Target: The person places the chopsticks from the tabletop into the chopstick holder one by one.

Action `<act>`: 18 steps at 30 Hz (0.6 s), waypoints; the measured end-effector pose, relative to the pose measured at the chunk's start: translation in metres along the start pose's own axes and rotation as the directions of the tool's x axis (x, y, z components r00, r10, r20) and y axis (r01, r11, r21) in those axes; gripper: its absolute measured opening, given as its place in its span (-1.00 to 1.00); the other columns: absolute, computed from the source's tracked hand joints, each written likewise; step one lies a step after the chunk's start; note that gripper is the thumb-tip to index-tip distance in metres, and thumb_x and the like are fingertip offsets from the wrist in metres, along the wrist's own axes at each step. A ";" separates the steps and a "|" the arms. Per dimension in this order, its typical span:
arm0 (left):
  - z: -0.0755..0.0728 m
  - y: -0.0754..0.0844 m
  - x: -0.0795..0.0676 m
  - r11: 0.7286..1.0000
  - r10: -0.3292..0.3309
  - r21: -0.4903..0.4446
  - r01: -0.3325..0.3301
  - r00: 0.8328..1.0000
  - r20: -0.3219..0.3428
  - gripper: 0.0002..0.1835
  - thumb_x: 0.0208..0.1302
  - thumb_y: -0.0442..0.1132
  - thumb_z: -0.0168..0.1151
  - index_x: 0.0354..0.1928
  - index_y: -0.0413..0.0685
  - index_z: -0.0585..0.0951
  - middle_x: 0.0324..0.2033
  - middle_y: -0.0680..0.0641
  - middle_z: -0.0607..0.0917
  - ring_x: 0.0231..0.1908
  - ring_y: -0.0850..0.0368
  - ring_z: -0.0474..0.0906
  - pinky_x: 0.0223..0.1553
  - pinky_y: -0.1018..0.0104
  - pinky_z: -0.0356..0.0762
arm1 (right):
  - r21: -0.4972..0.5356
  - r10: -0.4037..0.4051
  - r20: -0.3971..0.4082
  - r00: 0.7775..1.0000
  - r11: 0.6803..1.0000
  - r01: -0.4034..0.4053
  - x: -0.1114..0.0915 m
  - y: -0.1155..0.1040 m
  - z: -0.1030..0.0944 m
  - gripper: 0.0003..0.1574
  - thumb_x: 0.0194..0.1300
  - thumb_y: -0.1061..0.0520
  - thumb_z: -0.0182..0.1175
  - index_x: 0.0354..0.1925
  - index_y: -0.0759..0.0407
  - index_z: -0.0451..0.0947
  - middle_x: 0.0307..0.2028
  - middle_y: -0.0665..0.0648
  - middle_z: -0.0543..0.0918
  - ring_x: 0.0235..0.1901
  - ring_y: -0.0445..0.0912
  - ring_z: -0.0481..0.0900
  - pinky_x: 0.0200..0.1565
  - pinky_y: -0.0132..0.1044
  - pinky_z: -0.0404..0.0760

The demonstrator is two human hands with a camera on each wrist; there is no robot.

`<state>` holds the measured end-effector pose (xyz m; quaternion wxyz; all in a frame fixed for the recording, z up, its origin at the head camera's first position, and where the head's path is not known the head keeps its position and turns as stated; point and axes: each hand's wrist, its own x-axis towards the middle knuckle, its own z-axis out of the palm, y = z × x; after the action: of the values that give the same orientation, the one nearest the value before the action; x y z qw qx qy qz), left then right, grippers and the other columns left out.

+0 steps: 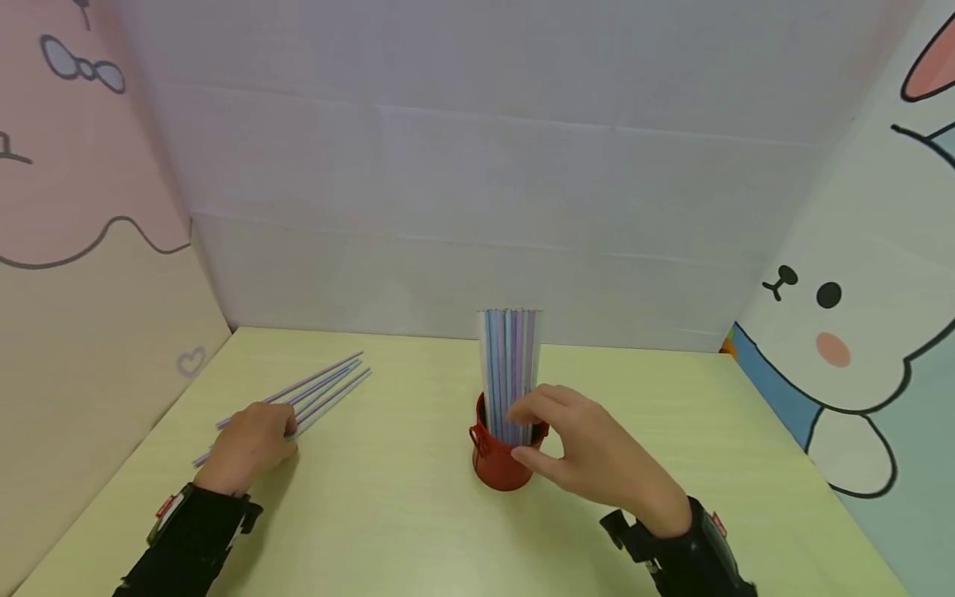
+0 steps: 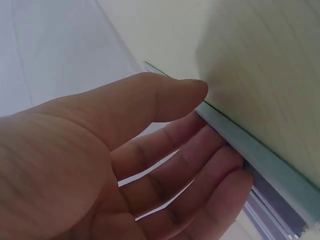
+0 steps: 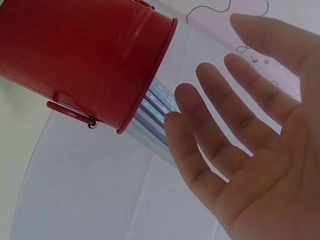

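On the left of the table, my left hand (image 1: pixel 249 444) lies over several loose purple and bluish straws (image 1: pixel 328 383), which fan out to the far right. In the left wrist view, bent fingertips (image 2: pixel 240 162) touch a pale straw (image 2: pixel 270 157), and the thumb is apart from them. Near the middle stands a small red bucket (image 1: pixel 501 468) with a side handle, holding an upright bunch of blue, purple and clear straws (image 1: pixel 509 356). My right hand (image 1: pixel 589 448) hovers beside the bucket's rim, fingers spread around the bunch's right side; the right wrist view shows an empty palm.
A pale yellow-green table (image 1: pixel 388 531) carries everything. Behind it rises a white creased sheet (image 1: pixel 477 182). Side panels with cartoon drawings, pink and cream at left (image 1: pixel 89 348) and white and blue at right (image 1: pixel 858 249), close in the table.
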<state>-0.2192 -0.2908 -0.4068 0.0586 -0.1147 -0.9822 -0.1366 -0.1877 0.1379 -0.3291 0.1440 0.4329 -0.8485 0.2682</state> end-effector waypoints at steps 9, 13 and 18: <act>-0.002 0.002 0.005 0.998 0.066 -0.024 -0.066 0.998 -0.014 -0.86 -0.02 -0.43 0.31 -0.50 -0.06 0.56 -0.56 0.06 0.53 -0.54 0.17 0.38 -0.48 0.18 0.42 | -0.001 0.036 0.021 0.999 0.999 -0.036 -0.001 0.002 -0.001 -0.60 0.16 0.08 0.36 -0.03 -0.08 0.49 -0.20 -0.21 0.48 -0.24 -0.32 0.44 -0.21 -0.39 0.55; -0.014 0.010 0.007 0.990 0.102 -0.091 -0.104 0.994 -0.029 -0.87 0.05 -0.38 0.29 -0.43 0.01 0.57 -0.55 0.14 0.52 -0.51 0.22 0.39 -0.44 0.22 0.39 | -0.019 0.041 0.018 0.999 0.999 -0.041 0.000 0.003 -0.002 -0.61 0.15 0.06 0.37 -0.05 -0.06 0.49 -0.22 -0.22 0.48 -0.25 -0.33 0.42 -0.21 -0.39 0.55; -0.033 0.034 0.010 0.971 0.206 -0.101 -0.216 0.973 -0.101 -0.82 0.04 -0.35 0.31 -0.38 0.12 0.59 -0.53 0.25 0.55 -0.49 0.36 0.45 -0.42 0.29 0.47 | -0.042 0.043 0.004 0.999 0.998 -0.043 0.000 0.003 -0.004 -0.60 0.16 0.06 0.37 -0.04 -0.07 0.49 -0.21 -0.22 0.48 -0.25 -0.32 0.41 -0.20 -0.36 0.54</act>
<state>-0.2183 -0.2660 -0.3653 0.1103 -0.2157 -0.9516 -0.1893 -0.1903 0.1417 -0.3270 0.1453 0.4120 -0.8634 0.2524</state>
